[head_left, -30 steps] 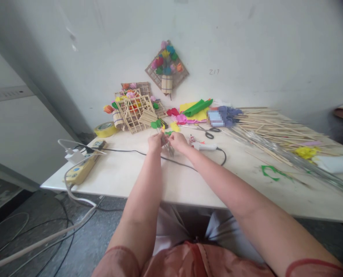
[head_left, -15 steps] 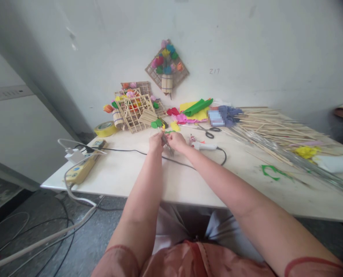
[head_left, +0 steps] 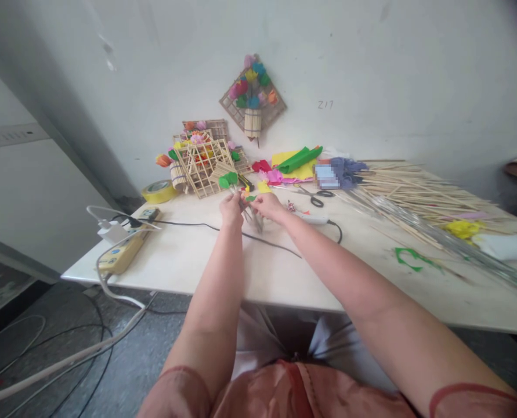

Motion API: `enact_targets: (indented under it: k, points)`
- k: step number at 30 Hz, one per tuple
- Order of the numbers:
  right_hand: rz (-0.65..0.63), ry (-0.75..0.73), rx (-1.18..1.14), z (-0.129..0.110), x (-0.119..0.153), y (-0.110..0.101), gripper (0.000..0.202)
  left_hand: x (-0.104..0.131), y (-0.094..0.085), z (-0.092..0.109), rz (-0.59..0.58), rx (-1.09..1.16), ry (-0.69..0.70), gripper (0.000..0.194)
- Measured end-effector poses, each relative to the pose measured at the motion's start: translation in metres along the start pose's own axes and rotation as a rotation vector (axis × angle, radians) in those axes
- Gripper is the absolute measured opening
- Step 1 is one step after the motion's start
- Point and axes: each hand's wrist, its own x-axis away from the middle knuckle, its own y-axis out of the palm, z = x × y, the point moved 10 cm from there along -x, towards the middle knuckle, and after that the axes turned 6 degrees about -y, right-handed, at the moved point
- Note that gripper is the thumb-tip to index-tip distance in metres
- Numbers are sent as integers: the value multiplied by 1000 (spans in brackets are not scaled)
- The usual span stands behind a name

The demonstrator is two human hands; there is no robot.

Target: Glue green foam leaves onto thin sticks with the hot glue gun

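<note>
A: What is the setting?

B: A pale worktop (head_left: 197,261) stands against a plain white wall. Cables trail over the grey floor at its near left edge.

A: What comes first, going from near to far?

B: Two bare forearms reach forward from the bottom of the view and meet near the middle of the worktop. The left hand (head_left: 231,208) and the right hand (head_left: 267,206) sit just beside each other, both pinched shut on a small bundle of thin sticks (head_left: 252,217).

A: How does the bundle lie?

B: Its long axis runs from the near right, low by the worktop, up to the far left. Green paper leaves (head_left: 227,180) top the far end, just above the left hand. The right hand pinches the sticks lower down. Neither hand is clearly nearer.

A: And beyond the hands?

B: A glue gun (head_left: 313,218) lies just right of them, scissors (head_left: 315,200) a little farther. Lattice baskets with paper flowers (head_left: 202,159) stand by the wall.
</note>
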Motion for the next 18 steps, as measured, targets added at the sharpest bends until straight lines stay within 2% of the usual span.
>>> enact_targets:
  k: [4, 9, 14, 18]
  points:
    - [25, 96, 175, 17, 3, -9, 21, 0, -11, 8, 74, 35, 25, 13]
    - [-101, 172, 334, 20, 12, 7, 20, 0, -14, 5, 97, 20, 9, 14]
    - [-128, 186, 416, 14, 12, 16, 27, 1, -13, 3, 90, -5, -1, 12]
    - [-156, 253, 443, 22, 9, 21, 27, 2, -11, 1, 76, -20, -21, 13]
